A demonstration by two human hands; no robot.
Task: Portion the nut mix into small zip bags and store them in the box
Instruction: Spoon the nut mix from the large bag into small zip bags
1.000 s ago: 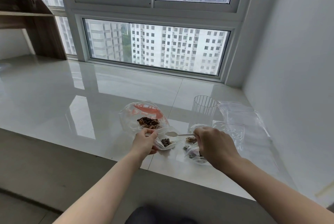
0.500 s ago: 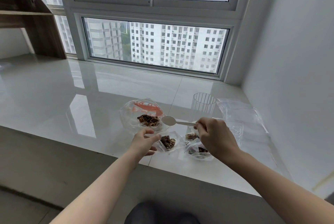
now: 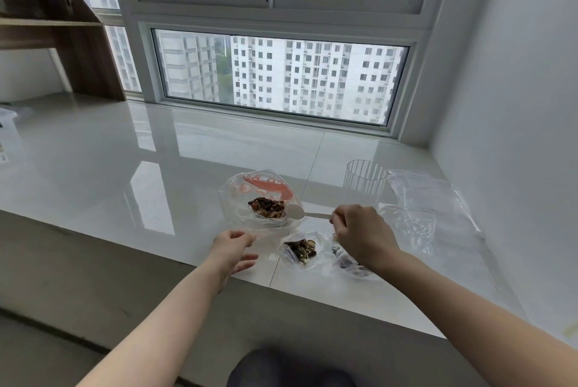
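Observation:
A large clear bag with red print (image 3: 237,199) lies open on the glossy sill, with the nut mix (image 3: 267,207) inside it. My right hand (image 3: 362,233) pinches the handle of a white spoon (image 3: 295,211), whose bowl sits at the edge of the nut pile. A small zip bag with nuts (image 3: 301,250) lies in front of the large bag. Another small filled zip bag (image 3: 350,264) is partly hidden under my right wrist. My left hand (image 3: 233,249) hovers with relaxed fingers left of the small bag and holds nothing.
A clear ribbed box (image 3: 366,178) stands behind my right hand. Several empty zip bags (image 3: 419,199) lie to its right, near the white wall (image 3: 516,105). The sill's front edge (image 3: 156,257) runs below my hands. A wooden shelf (image 3: 62,27) stands far left.
My right hand moved the spoon from above the small bag over to the nut pile in the large bag. My left hand let go of the small bag and drew back left.

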